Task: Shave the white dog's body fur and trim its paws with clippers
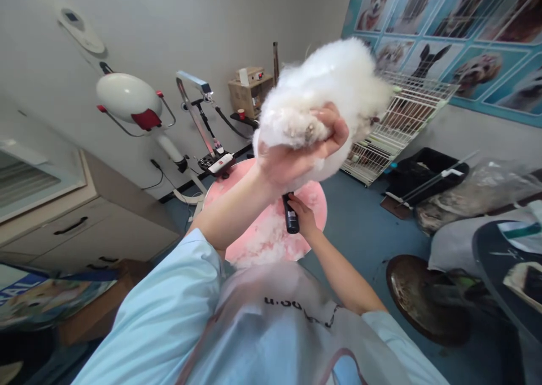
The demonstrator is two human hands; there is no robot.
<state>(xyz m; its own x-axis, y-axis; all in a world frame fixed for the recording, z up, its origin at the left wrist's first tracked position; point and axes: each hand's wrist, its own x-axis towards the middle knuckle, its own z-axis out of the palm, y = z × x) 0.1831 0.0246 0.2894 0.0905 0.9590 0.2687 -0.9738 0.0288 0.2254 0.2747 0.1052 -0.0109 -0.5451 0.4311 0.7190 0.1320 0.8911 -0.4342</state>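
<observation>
1. Rm.: grey wall (237,18), blue floor (355,227); R side, dog posters (427,55) above wire cage (409,111); L side, white dryer (127,100) & cabinet (110,210).
2. Surface (254,224), 1 no.: round, pink, directly in front of wearer, prob. so both arms reach over it. Loose white fur (271,241) scattered on it, mostly nr. side.
3. White dog (326,69), 1 no.: v. fluffy, above far part of surface. Footing hidden; can't tell what bears its wt.
4. L hand (292,156): raised, fingers wrapped round dog's paw (307,128); grip looks meant to steady the limb & hold it up.
5. R hand (304,211): lower, fingers closed on handle of black clipper (292,218), butt end twd. wearer, prob. for a firm hold from below. Working end hidden; can't tell if touching coat.
6. Metal arm (192,114), w/ white device (221,163) at its foot: by far-L rim, presumably out of hands' way.
7. Apron (254,311), see-thru, over blue clothing; prob. vs. stray hair.
</observation>
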